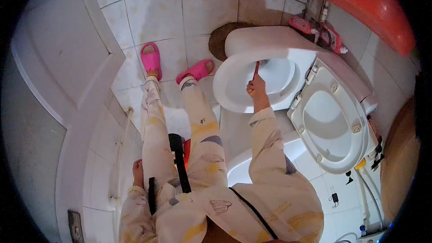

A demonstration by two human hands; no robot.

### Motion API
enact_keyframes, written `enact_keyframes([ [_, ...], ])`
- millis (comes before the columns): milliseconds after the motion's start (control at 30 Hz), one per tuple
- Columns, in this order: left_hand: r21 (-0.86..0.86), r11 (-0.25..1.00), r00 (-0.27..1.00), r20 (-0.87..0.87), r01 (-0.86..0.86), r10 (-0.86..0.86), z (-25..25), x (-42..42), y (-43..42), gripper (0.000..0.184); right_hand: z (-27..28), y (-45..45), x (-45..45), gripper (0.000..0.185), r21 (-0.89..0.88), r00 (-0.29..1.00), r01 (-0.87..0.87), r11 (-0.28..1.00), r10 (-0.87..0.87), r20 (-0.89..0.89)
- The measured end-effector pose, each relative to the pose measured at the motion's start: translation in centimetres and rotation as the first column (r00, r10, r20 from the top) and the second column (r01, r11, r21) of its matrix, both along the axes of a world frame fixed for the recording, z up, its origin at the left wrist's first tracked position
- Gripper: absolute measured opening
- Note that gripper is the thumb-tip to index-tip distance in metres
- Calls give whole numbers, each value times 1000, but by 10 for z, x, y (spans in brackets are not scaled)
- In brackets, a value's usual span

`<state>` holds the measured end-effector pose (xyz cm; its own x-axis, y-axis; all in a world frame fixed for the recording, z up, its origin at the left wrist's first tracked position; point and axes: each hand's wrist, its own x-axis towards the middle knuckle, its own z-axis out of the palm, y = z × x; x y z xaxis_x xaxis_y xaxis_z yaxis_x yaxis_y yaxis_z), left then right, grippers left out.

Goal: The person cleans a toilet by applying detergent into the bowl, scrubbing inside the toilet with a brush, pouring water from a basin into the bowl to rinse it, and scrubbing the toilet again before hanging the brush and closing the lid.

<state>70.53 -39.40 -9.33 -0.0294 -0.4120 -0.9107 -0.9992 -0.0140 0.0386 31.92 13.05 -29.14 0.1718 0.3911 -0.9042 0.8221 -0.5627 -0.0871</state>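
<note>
My right hand (256,87) is closed around the red handle of a toilet brush (257,70), held over the white toilet bowl (222,91). The brush's pale head is partly hidden against the far inner wall of the bowl. Tilted back on the right is the toilet seat (310,146) with its lid (330,139). Beside my left leg, my left hand (137,170) hangs low with loosely bent fingers, and I see nothing in it.
Pink slippers (151,58) are on my feet on the tiled floor (202,0). A white door (58,40) stands at the left. Pink bottles (330,38) sit behind the toilet, near a large red basin-like object (364,0). A hose (371,193) runs down at the right.
</note>
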Motion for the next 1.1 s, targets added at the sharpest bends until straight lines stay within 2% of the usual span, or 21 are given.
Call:
enact_keyframes([
  [33, 9, 1000, 1000, 29, -7, 6, -4, 8, -4, 24, -9, 18, 9, 24, -49, 956, -292, 955, 291, -23],
  [100, -19, 1000, 999, 38, 13, -13, -10, 21, -7, 24, -35, 45, -6, 22, 8, 994, -41, 999, 40, 100],
  [167, -48, 998, 998, 51, 31, -29, -17, 28, -10, 24, -47, 39, -6, 21, -28, 995, -65, 997, 67, 80],
  [267, -36, 995, 993, -70, 98, -100, 10, -9, 2, 25, -21, 30, 15, 20, -82, 990, -120, 989, 126, 65],
  [333, -40, 995, 993, 75, 92, -89, 4, -13, 6, 25, -12, 34, 10, 21, -92, 989, -142, 986, 146, 39],
  [400, -26, 997, 992, 113, 66, -63, 3, -5, 1, 25, 11, 44, 19, 23, -66, 887, -455, 888, 458, 59],
  [433, -21, 999, 989, 142, 38, -35, -4, 4, -3, 25, -3, 52, 13, 24, -26, 753, -643, 765, 638, 159],
  [467, -22, 999, 989, 143, 42, -38, -5, 14, -7, 25, -16, 55, 11, 24, -27, 755, -641, 767, 636, 159],
  [533, -63, 998, 998, 59, 14, -11, -10, 23, -6, 23, -50, 60, 0, 22, -29, 833, -539, 842, 538, 129],
  [600, -43, 999, 998, 57, -16, 18, -3, -4, 2, 23, -66, 64, -2, 20, -37, 898, -423, 905, 424, 118],
  [667, -17, 999, 997, 59, -39, 40, 7, -8, -2, 23, -45, 55, 9, 19, -37, 927, -354, 935, 355, 120],
  [733, 72, 995, 993, -93, -71, 77, -11, 30, -18, 23, 7, 20, 8, 17, -2, 995, -84, 996, 84, -57],
  [833, -4, 1000, 1000, 13, -1, 1, -13, 17, -17, 23, 46, -3, 11, 15, 65, 990, -26, 998, 34, -134],
  [867, -4, 1000, 1000, 14, 2, -2, -12, 15, -17, 23, 37, 2, 14, 15, 65, 991, -23, 998, 32, -133],
  [933, -33, 978, 975, 95, 206, -203, -12, 24, -21, 23, -4, 22, 20, 11, 133, 976, -121, 984, 142, -164],
  [967, -39, 977, 975, 92, 208, -203, -12, 21, -21, 23, -24, 37, 12, 9, 56, 971, 59, 997, -44, -234],
  [1000, -36, 986, 985, 66, 163, -160, -4, 12, -19, 23, -44, 51, 0, 6, 89, 971, 198, 976, -183, -152],
  [1067, -22, 993, 992, 48, 120, -118, 4, -3, -12, 24, -56, 63, -1, 5, -87, 955, 236, 968, -247, -165],
  [1100, -18, 997, 993, 86, 78, -76, 12, -9, -9, 24, -32, 55, 11, 5, -69, 957, 242, 968, -250, -149],
])
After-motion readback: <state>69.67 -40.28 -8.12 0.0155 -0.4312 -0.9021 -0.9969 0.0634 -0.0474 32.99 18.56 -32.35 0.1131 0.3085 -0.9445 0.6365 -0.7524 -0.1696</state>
